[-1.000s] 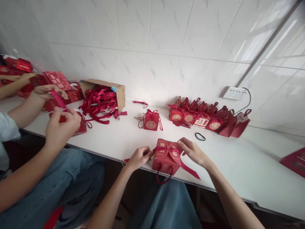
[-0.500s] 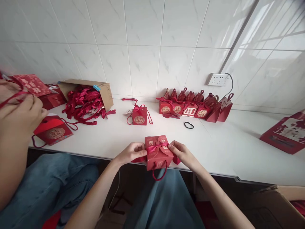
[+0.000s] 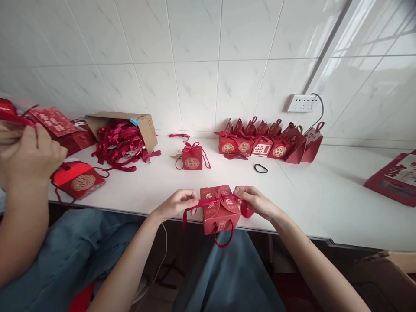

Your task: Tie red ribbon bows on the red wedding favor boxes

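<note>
A red gift box [image 3: 221, 214] with gold lettering and a cord handle sits at the table's front edge, partly over my lap. Across its top runs a red ribbon [image 3: 209, 201], crossed or knotted at the middle. My left hand [image 3: 177, 204] pinches one end of this ribbon to the left of the box, with a loose tail hanging below the fingers. On the other side, my right hand [image 3: 255, 200] pinches the opposite end close to the box's right edge. A further piece of red ribbon or fabric shows beneath that hand.
Behind stands a small red box with a bow [image 3: 192, 158]. Right of it are a row of red boxes [image 3: 253, 146] and a black band [image 3: 260, 168]. A carton of ribbons [image 3: 148, 130] lies left, near a co-worker's hand [image 3: 35, 147] and an open red box [image 3: 79, 184].
My left hand has drawn its ribbon end out leftward, away from the box, and the ribbon is now stretched straighter. The view has shifted slightly.
</note>
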### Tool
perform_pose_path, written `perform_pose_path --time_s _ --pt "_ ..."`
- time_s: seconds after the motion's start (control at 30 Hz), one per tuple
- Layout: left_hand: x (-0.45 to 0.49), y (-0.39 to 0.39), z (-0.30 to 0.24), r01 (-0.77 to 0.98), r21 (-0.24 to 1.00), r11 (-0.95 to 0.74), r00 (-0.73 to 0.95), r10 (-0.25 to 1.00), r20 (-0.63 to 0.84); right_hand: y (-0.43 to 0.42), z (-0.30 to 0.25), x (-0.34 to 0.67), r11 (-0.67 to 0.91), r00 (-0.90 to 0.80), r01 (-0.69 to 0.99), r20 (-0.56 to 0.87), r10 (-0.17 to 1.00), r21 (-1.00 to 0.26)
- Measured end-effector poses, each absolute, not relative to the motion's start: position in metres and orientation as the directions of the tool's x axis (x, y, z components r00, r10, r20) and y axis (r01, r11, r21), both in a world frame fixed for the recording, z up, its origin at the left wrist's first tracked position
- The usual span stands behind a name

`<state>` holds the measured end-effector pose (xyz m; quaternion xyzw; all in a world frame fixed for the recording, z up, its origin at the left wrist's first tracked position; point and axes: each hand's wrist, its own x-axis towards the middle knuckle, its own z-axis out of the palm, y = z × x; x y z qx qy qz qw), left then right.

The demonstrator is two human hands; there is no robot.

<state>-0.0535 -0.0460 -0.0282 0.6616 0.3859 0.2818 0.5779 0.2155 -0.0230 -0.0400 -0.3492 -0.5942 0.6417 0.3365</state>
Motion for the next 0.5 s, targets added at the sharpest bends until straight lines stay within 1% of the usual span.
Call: perform_pose_path --time_s 0.07,0.2,0.37,0.43,0.5 --pt "-0.054 -0.044 -0.034 0.146 0.989 -0.017 0.534 0.843 -0.065 -0.022 -0.042 0.216 -0.077 -0.537 -0.012 -0.059 0.841 -0.997" --pt "-0.052 -0.042 -0.054 0.082 0.995 0.062 0.508 0.856 -0.096 -0.021 -0.051 0.217 -0.069 -0.518 0.013 -0.066 0.853 -0.998" --pt "-0.047 -0.043 -0.069 0.05 0.996 0.077 0.508 0.856 -0.092 -0.023 -0.06 0.22 -0.071 -0.497 0.042 -0.083 0.864 -0.997" --pt "-0.045 -0.044 -0.068 0.047 0.996 0.08 0.508 0.857 -0.093 -0.025 -0.055 0.223 -0.077 -0.506 0.078 -0.106 0.856 -0.994" --pt "-0.045 -0.045 -0.061 0.055 0.994 0.091 0.513 0.852 -0.106 -0.028 -0.042 0.225 -0.043 -0.507 0.149 -0.114 0.855 -0.988"
